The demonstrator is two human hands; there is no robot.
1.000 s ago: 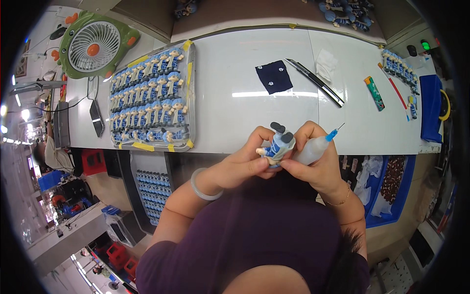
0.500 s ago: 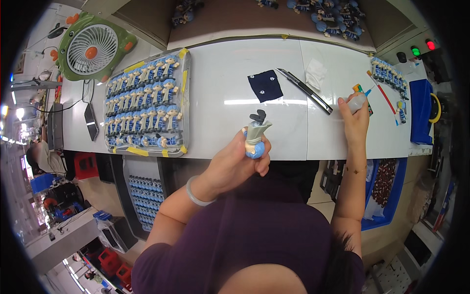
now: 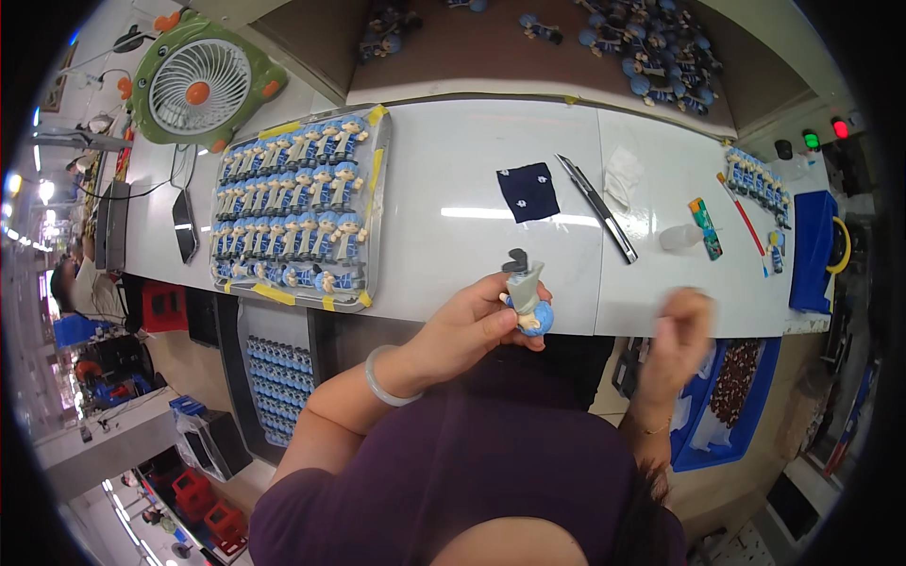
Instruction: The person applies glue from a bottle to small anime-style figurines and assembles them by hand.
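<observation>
A small figurine (image 3: pixel 525 294) with blue hair and a grey cape is tilted head-down in my left hand (image 3: pixel 472 325). Fingers and thumb wrap round its body, its dark shoes pointing up. My right hand (image 3: pixel 675 340), smeared by motion, is over the front edge of the table, apart from the things on it. Nearest to it stands a small translucent white bottle (image 3: pixel 676 238). Beside that lies a green lighter-like object (image 3: pixel 705 229). Past the figurine are a dark blue cloth (image 3: pixel 528 192) and a black craft knife (image 3: pixel 599 209).
On the left, a taped tray (image 3: pixel 374 222) holds rows of figurines, with a green fan (image 3: pixel 200 92) behind it. To the right are a red brush (image 3: pixel 744 219), more figurines (image 3: pixel 758 181) and a blue bin (image 3: pixel 812 250). A shelf (image 3: pixel 528 71) at the back carries loose figurines.
My right hand has let go of the white bottle, which now stands on the table, and has drawn back toward me. The left hand still holds the figurine, slightly lower and further right.
</observation>
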